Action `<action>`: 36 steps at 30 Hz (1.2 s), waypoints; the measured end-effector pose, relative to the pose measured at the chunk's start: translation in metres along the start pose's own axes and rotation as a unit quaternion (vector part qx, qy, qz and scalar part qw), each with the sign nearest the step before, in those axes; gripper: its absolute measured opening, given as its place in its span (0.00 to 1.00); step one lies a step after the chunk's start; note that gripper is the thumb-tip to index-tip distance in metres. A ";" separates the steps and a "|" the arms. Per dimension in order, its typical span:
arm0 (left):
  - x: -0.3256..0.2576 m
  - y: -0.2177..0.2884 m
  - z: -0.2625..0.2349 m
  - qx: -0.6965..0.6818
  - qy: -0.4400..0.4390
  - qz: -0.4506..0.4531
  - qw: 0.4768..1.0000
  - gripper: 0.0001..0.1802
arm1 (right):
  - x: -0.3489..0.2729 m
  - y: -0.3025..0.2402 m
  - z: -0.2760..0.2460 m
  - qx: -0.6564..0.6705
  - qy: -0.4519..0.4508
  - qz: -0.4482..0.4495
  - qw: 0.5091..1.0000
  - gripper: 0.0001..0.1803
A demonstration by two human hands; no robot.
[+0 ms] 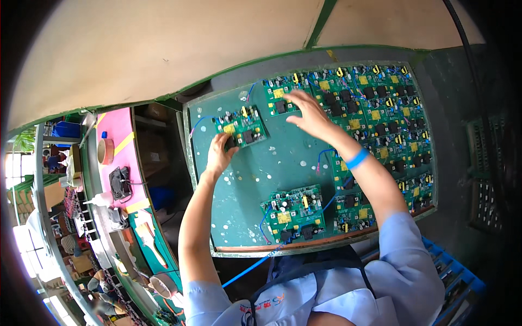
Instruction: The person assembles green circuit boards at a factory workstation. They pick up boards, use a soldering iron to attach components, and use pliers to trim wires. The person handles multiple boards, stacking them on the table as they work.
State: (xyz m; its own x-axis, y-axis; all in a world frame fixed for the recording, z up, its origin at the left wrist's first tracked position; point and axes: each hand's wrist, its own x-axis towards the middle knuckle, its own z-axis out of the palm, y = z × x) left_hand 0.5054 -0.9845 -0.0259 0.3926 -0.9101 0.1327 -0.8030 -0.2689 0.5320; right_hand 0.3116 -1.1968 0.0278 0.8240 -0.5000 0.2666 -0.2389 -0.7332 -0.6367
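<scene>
My left hand (219, 154) grips the lower left corner of a green circuit board (253, 120), its fingers closed on the edge. This board carries black blocks, a yellow square part and small coils, and a blue wire trails from its left side. My right hand (311, 115) is open, thumb and fingers apart, by the lower right part of another circuit board (276, 84) in the far row. Whether its fingertips touch that board, I cannot tell. A blue band (357, 158) circles my right wrist.
Rows of similar boards (380, 127) cover the table's right side. Stacked boards (298, 209) lie near the front edge of the green table (244, 190). A coiled blue cord (253, 269) hangs at the front. Left stands a pink-topped bench (120, 157) with a tape roll (105, 151) and a bottle (101, 199).
</scene>
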 end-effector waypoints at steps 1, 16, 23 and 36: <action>0.005 -0.004 0.006 -0.008 0.003 -0.002 1.000 0.24 | -0.011 -0.029 -0.020 0.090 -0.057 -0.010 0.994 0.22; 0.064 -0.030 0.038 -0.005 0.013 -0.015 1.000 0.26 | -0.212 -0.120 -0.019 -0.055 -0.212 -0.114 0.969 0.17; 0.098 0.038 0.021 0.101 -0.005 0.046 0.994 0.23 | -0.217 -0.117 -0.013 -0.003 -0.188 -0.101 0.977 0.15; 0.132 0.094 0.106 0.224 0.002 -0.124 0.967 0.29 | -0.221 -0.112 -0.010 0.041 -0.172 -0.096 0.979 0.15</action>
State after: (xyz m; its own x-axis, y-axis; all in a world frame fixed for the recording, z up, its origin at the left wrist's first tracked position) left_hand 0.4346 -1.1636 -0.0474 0.5992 -0.7989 0.0510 -0.7970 -0.5893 0.1321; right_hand 0.1505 -1.0091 0.0475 0.9776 -0.1603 0.1364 -0.0317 -0.7527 -0.6576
